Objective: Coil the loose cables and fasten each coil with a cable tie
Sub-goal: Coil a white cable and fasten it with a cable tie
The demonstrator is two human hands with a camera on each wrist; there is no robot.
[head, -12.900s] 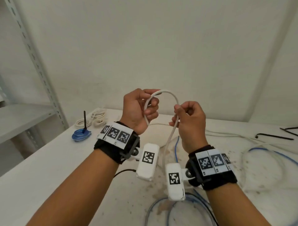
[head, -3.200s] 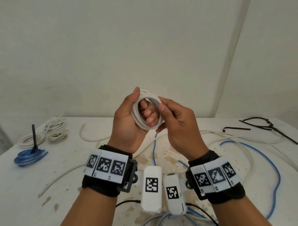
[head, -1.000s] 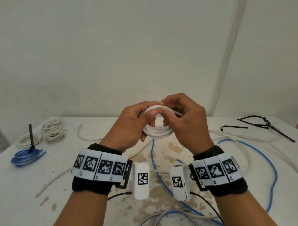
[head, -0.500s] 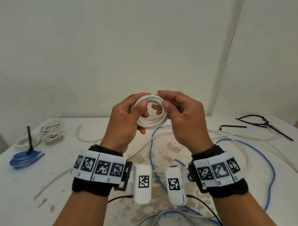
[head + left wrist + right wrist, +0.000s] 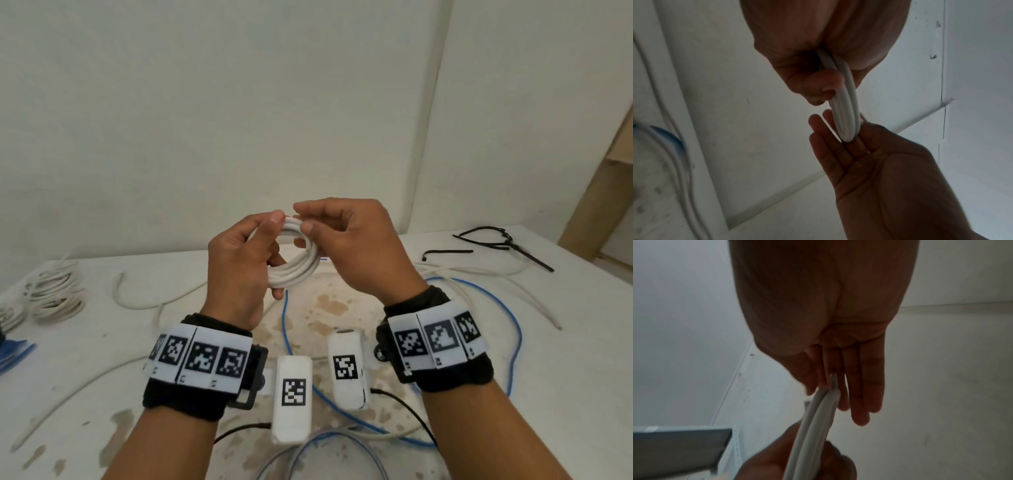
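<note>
Pinching white coil (image 5: 297, 263), both hands raised

Head view bright with soft, even light, straight lines bending at the edges, both wrist views dim and grey, hands dark against pale walls, blurry cables at 9 o'clock, blurry shelf at 8 o'clock

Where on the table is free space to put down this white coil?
Bare table lies between the white coils at far left and the left hand. The middle and right are crowded with the blue cable and loose white cable.
</note>
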